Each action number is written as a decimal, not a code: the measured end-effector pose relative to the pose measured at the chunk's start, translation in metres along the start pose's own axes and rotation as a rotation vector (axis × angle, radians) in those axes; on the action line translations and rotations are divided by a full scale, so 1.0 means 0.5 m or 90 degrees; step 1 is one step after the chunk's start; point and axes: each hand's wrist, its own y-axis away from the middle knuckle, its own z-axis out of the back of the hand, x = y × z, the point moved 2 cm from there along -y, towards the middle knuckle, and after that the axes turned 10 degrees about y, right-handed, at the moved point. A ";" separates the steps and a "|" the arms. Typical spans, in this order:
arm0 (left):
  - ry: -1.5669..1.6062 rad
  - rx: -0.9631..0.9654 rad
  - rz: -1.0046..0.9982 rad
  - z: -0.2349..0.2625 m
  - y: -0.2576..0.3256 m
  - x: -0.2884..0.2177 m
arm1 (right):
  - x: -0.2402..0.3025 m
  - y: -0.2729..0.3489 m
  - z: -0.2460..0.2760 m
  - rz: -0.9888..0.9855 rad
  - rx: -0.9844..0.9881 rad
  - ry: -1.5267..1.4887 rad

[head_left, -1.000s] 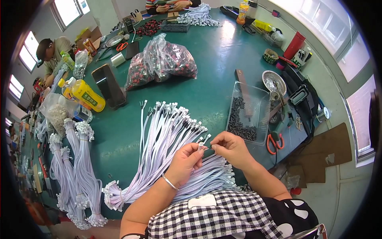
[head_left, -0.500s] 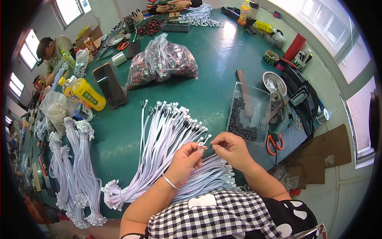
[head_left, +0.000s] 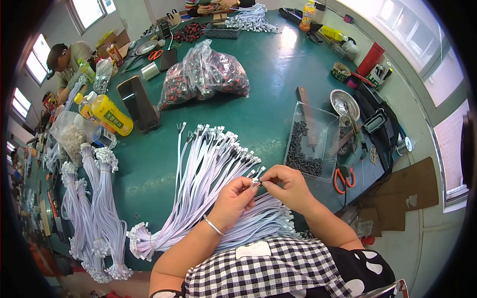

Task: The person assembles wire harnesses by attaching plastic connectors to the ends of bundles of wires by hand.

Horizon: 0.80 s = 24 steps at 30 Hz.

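My left hand is closed in a pinch on a white cable connector, with a bangle on that wrist. Against the connector's wire end, the fingertips of my right hand are pressed together; what they hold is too small to make out. Under and beyond my hands a wide fan of flat white cables lies on the table, many with white connectors and some with black sleeves at the far ends. More cables lie beneath my wrists.
A clear plastic tray holds short black sleeves. Orange-handled scissors lie right of it. Tied cable bundles hang over the left edge. Farther off are a phone, yellow bottles and a bag of red-black parts. Two people work beyond.
My right fingertips have shifted slightly left, closing the small gap to the connector. The connector has tilted a little in my left hand. The cables on the table lie as before.
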 end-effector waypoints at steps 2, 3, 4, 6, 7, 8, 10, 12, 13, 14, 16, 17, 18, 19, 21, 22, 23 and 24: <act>-0.007 0.005 -0.009 0.001 0.000 -0.001 | 0.000 -0.001 0.002 -0.014 0.047 0.034; -0.019 0.008 -0.007 0.001 0.000 -0.002 | 0.000 -0.001 0.003 -0.015 0.047 0.034; -0.032 0.011 -0.006 0.002 0.001 -0.003 | 0.002 -0.002 0.003 -0.003 0.059 0.051; -0.059 0.031 -0.025 0.007 -0.001 0.004 | 0.001 -0.002 0.003 0.009 0.071 0.067; -0.087 0.051 -0.045 0.010 -0.002 0.007 | -0.004 -0.002 0.004 -0.038 0.073 0.024; -0.087 0.050 -0.045 0.015 -0.003 0.007 | -0.011 -0.002 0.004 -0.085 0.076 -0.019; -0.344 0.080 -0.079 0.018 -0.001 0.001 | -0.025 0.002 0.007 -0.133 0.109 -0.089; -0.281 0.052 -0.046 0.001 0.004 -0.015 | -0.025 0.001 0.012 -0.212 0.175 -0.231; -0.220 0.022 -0.016 -0.005 0.006 -0.021 | -0.024 -0.002 0.014 -0.214 0.174 -0.232; -0.227 0.019 -0.033 0.001 0.006 -0.020 | -0.025 -0.003 0.015 -0.236 0.196 -0.246; -0.208 0.001 -0.042 -0.006 0.010 -0.024 | -0.025 -0.001 0.014 -0.259 0.214 -0.260; -0.187 -0.020 -0.053 -0.010 0.013 -0.026 | -0.023 -0.001 0.010 -0.234 0.217 -0.221; -0.188 -0.020 -0.053 -0.014 0.016 -0.027 | -0.021 -0.002 0.006 -0.208 0.221 -0.181; -0.182 -0.031 -0.061 -0.018 0.018 -0.027 | -0.014 -0.002 0.006 -0.208 0.222 -0.182; -0.176 -0.043 -0.068 -0.020 0.021 -0.027 | 0.004 -0.005 0.011 -0.174 0.224 -0.097; -0.172 -0.045 -0.077 -0.020 0.021 -0.028 | 0.002 -0.006 0.011 -0.175 0.225 -0.098; -0.169 -0.048 -0.085 -0.021 0.020 -0.028 | -0.004 -0.006 0.010 -0.178 0.234 -0.100; -0.169 -0.051 -0.083 -0.017 0.018 -0.029 | -0.004 -0.009 0.010 -0.181 0.244 -0.103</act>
